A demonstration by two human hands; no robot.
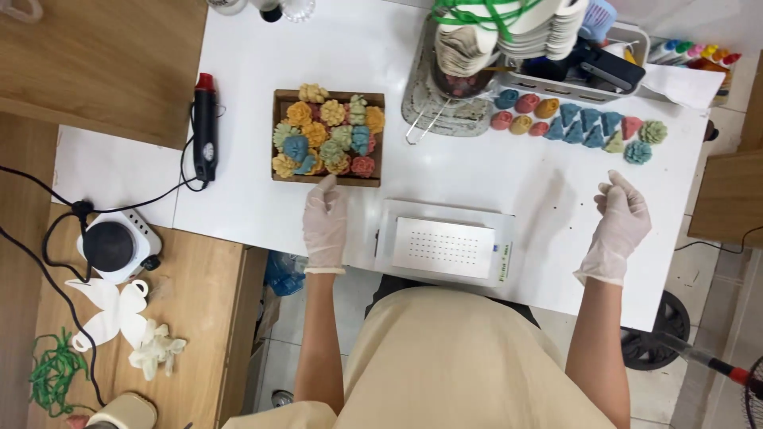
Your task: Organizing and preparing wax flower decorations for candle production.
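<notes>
Left hand [325,225] flat, fingers apart, touching near edge of wooden tray [327,179] mid-tabletop [358,56]; right hand [621,222] loosely curled, empty, right of tray; likely stiff, light, flowers [327,135] fragile: grip side walls.

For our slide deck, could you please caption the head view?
Gloved left hand touches a wooden tray of colourful flower-shaped pieces; gloved right hand hovers over the white table.

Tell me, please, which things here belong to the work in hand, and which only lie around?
In hand:
- left hand, touching the wooden tray of coloured flower pieces
- right hand, raised near the row of coloured pieces

Lying about:
- heat gun
- small hot plate
- white perforated plate
</notes>
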